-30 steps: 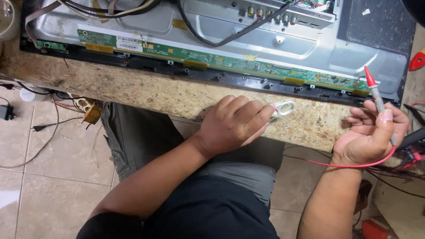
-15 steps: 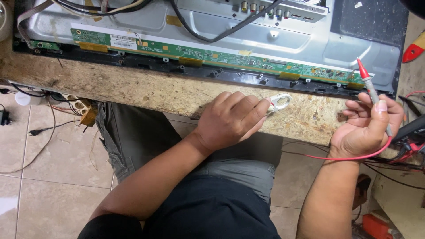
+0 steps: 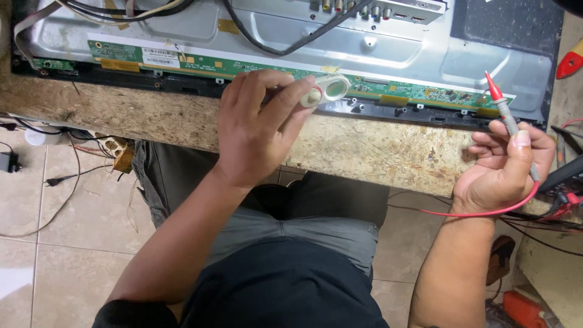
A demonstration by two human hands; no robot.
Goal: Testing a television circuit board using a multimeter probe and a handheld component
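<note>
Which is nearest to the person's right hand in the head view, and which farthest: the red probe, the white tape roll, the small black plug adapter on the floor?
1. Red probe: held in the right hand, tip pointing up.
2. White tape roll: to the left, held by the left hand over the green circuit strip.
3. Black plug adapter: far left, on the floor tiles.

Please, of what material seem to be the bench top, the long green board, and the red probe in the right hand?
Bench top: likely chipboard, with a speckled, rough, unfinished surface. Long green board: a circuit board, green lacquered laminate with small parts. Red probe in the right hand: seemingly matte plastic, with a flexible red lead.
</note>
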